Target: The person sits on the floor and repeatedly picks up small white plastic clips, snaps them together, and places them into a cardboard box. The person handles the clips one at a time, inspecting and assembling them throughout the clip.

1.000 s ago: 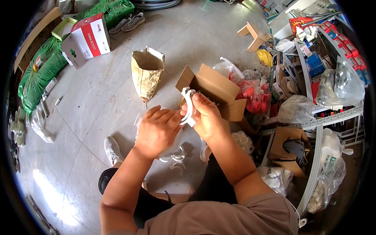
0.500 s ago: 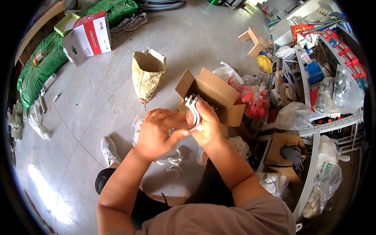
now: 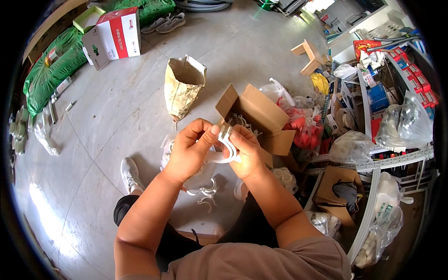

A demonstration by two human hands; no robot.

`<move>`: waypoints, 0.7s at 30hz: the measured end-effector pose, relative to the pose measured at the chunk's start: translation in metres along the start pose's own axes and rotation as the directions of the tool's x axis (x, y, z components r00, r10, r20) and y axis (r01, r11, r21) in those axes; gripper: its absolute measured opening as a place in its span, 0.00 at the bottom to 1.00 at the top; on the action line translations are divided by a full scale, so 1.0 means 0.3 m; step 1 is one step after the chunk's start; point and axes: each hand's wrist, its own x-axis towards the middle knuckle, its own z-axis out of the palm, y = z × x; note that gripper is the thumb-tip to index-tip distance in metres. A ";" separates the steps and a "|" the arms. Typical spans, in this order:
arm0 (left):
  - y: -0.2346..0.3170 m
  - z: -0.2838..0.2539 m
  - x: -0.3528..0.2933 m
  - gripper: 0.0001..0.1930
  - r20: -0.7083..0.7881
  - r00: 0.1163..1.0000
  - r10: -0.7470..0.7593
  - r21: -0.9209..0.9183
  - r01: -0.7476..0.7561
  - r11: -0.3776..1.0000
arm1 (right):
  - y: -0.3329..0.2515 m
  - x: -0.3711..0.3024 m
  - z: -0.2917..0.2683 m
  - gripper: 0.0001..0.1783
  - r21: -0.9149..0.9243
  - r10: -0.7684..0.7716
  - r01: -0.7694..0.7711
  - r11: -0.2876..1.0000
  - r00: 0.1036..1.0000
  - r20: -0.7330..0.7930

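Between my hands, in front of my lap, is a white plastic pipe clamp. My right hand grips its curved side, thumb and fingers closed round it. My left hand has its thumb and forefinger pinched at the clamp's upper end, by the tabs. A pale curved part of the clamp reaches left under my left fingers, partly hidden. Below my hands lie several more white clamp pieces. Just beyond the right hand stands an open cardboard box with more clamp pieces inside.
A tan paper sack stands open ahead on the grey floor. Clear bags with red items lie beside the box. Crowded shelving runs along the right. A white and red carton and green sacks are far left.
My left fingers, spread beside the clamp before, are now pinched at its upper end. The clamp has tilted, and a curved part now shows to its left. The view has shifted slightly.
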 end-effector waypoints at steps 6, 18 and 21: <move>0.005 -0.001 -0.002 0.06 0.008 0.995 0.102 -0.109 -0.100 0.989 | 0.003 0.001 0.003 0.09 -0.010 0.001 -0.001 1.000 1.000 -0.015; 0.019 -0.009 0.007 0.02 -0.001 0.998 0.057 -0.041 -0.057 0.998 | 0.004 0.006 0.004 0.06 0.026 0.067 -0.066 0.997 0.996 -0.055; 0.024 0.021 0.022 0.02 -0.056 0.998 0.020 -0.091 -0.025 0.996 | -0.028 0.000 -0.012 0.07 -0.003 0.044 -0.044 0.999 0.999 -0.032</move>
